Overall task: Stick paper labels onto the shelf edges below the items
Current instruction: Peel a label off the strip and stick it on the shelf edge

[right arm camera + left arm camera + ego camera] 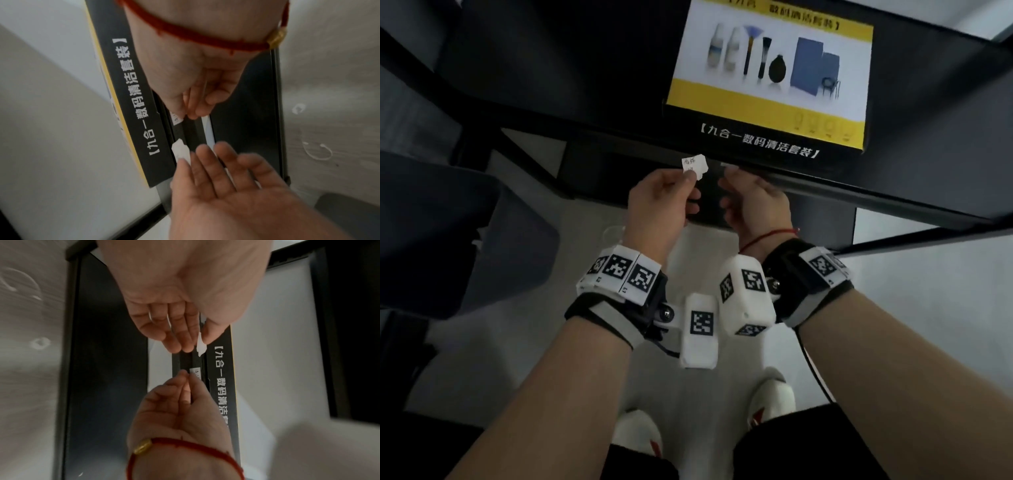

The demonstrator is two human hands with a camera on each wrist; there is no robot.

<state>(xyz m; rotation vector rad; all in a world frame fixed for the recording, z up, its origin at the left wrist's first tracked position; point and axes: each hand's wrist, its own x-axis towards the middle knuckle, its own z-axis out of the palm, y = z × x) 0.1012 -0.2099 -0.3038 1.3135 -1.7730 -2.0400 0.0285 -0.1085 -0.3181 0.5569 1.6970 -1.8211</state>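
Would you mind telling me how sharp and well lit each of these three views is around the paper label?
Head view: dim overall, the box print soft, the paper label bright but its writing unreadable. Left wrist view: strong wide-angle stretch, floor smeared, the label a thin white sliver at the left hand. Right wrist view: the left hand blurred in the foreground, the right hand and the box lettering sharper.

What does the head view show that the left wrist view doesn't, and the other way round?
Only the head view shows the box's pictured top with bottles and brushes, the writing on the paper label, the wrist cameras and the shoes. Only the left wrist view shows the palms, a gold bead on the red string, and a label strip on the shelf edge at the right hand's fingertips. Both show the left hand pinching the paper label, and the box's white lettering.
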